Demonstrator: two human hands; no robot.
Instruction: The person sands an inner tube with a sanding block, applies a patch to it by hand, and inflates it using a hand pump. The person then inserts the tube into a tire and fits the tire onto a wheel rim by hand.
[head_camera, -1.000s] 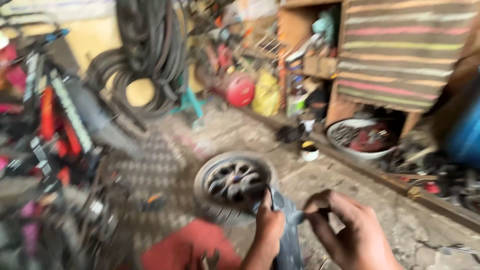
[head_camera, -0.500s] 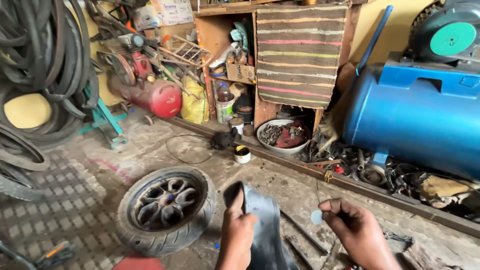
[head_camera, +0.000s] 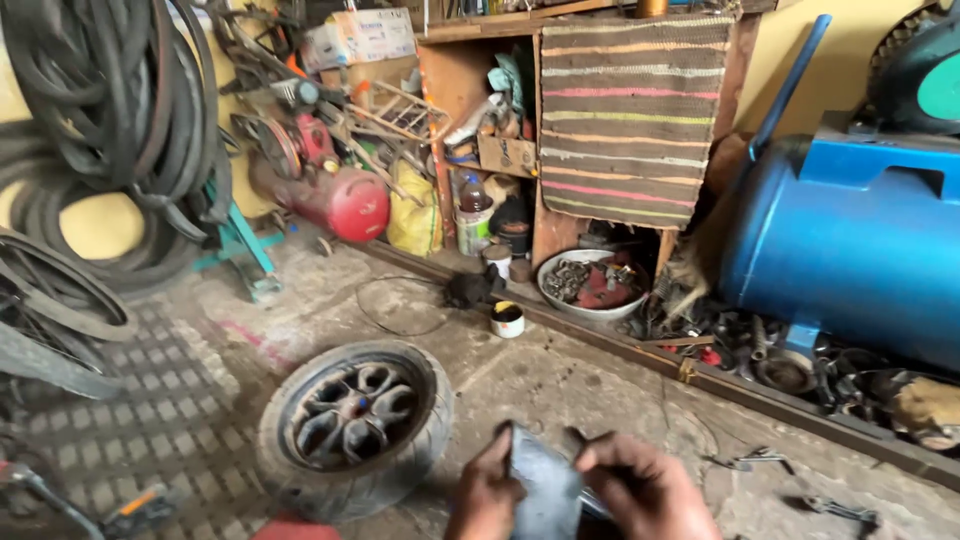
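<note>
At the bottom edge of the head view, my left hand (head_camera: 492, 488) and my right hand (head_camera: 640, 487) both grip a dark rubber inner tube (head_camera: 543, 482), pinched flat between the fingers. Only the tube's upper part shows; the remainder is cut off below. Just left of my left hand a small wheel (head_camera: 352, 420) with a black tyre and dark spoked rim lies flat on the concrete floor.
A blue air tank (head_camera: 850, 250) stands at right. A small red compressor (head_camera: 330, 195), a wooden shelf with a striped cloth (head_camera: 630, 110), a bowl of metal parts (head_camera: 590, 283) and a small tin (head_camera: 507, 318) line the back. Tyres (head_camera: 120, 110) hang at left.
The view has swung right and steadied. My hands have come closer together on the tube and sunk lower in the frame; the wheel has not moved.
</note>
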